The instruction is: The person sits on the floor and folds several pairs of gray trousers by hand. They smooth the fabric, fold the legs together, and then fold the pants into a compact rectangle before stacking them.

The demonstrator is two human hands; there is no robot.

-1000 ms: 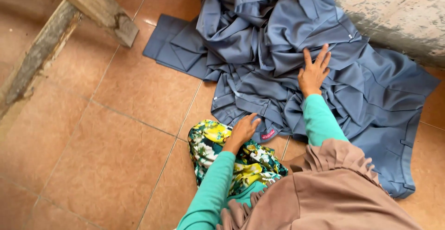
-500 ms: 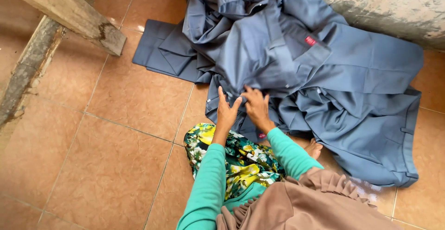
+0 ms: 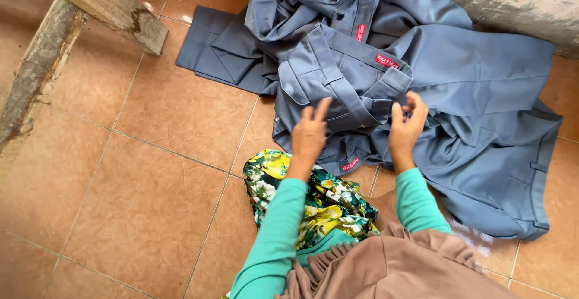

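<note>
Left hand [image 3: 310, 133] and right hand [image 3: 407, 127] held open over blue-grey clothes [image 3: 386, 82], nothing gripped. Bare floor tiles [image 3: 151, 172] left; wall [image 3: 512, 0] far right.

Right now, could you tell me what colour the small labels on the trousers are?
Red, on blue-grey trousers; the small labels show best in the head view.

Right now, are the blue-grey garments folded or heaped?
Heaped: the blue-grey garments lie crumpled and overlapping on the tiled floor, with both hands on them.
</note>
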